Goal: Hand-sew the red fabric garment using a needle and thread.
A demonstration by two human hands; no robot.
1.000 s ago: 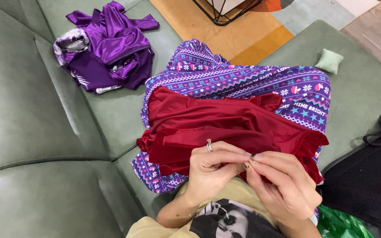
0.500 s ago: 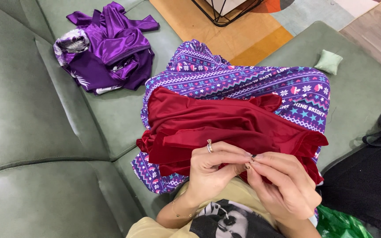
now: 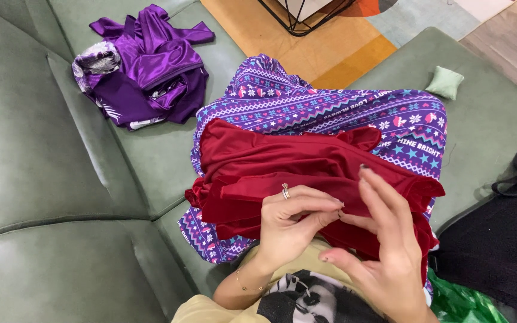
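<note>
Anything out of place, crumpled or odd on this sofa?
Only the purple satin garment: it lies crumpled in a heap on the green sofa, apart from the red cloth both hands pinch. Nothing looks damaged or spilled.

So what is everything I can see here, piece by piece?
red garment: one, dark red, spread on the patterned cloth, near edge pinched by both hands
patterned cloth: one, purple with bands, under the red garment
satin garment: one, shiny purple, crumpled on the sofa, far left
sofa: one, grey-green
small cushion: one, pale green, far right
black bag: one, right edge
green bag: one, bottom right
rug: one, orange
left hand: ringed, pinching
right hand: fingers spread
</note>
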